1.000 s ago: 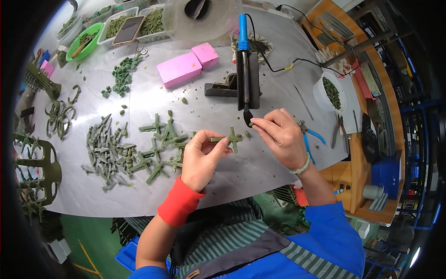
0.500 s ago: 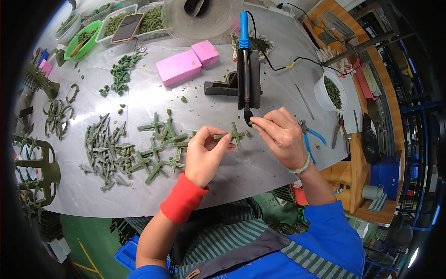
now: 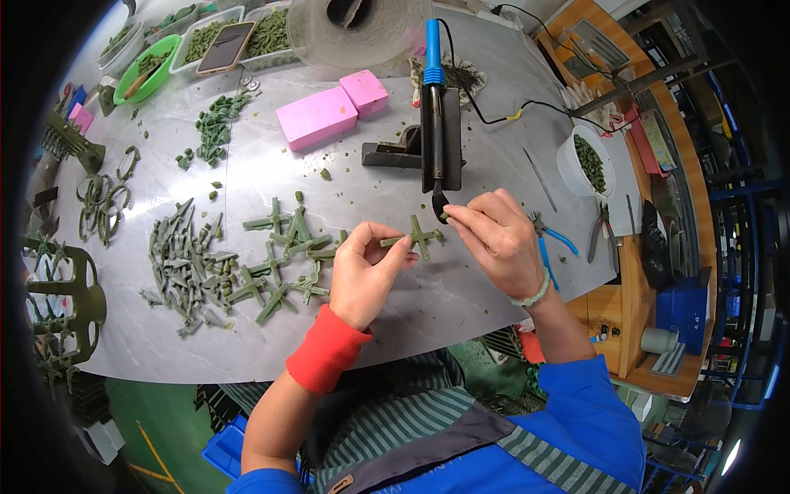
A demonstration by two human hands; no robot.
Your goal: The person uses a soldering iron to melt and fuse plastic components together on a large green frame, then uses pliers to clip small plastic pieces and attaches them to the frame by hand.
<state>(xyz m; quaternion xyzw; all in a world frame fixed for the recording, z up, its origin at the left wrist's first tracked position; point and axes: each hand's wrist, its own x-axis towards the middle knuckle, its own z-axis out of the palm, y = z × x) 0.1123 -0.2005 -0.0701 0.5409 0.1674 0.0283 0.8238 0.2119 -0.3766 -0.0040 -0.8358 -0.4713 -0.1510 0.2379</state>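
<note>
My left hand (image 3: pixel 366 272), with a red wristband, pinches the left arm of a green plastic cross-shaped part (image 3: pixel 418 238) just above the grey table (image 3: pixel 461 305). My right hand (image 3: pixel 494 235) holds its fingertips together at the part's right end, right under the dark tip of a blue-handled soldering iron (image 3: pixel 434 115) that rests in a black stand. Whether the right fingers hold a small piece is hidden.
A pile of green sticks (image 3: pixel 185 255) and several crosses (image 3: pixel 284 263) lie left of my hands. Two pink blocks (image 3: pixel 329 111), blue-handled pliers (image 3: pixel 547 239), a white bowl of green pieces (image 3: pixel 588 160), trays and a phone (image 3: pixel 222 45) stand farther back.
Both hands stay at the iron's tip with the cross part; the part has shifted slightly and the left fingers have closed a little tighter on its arm.
</note>
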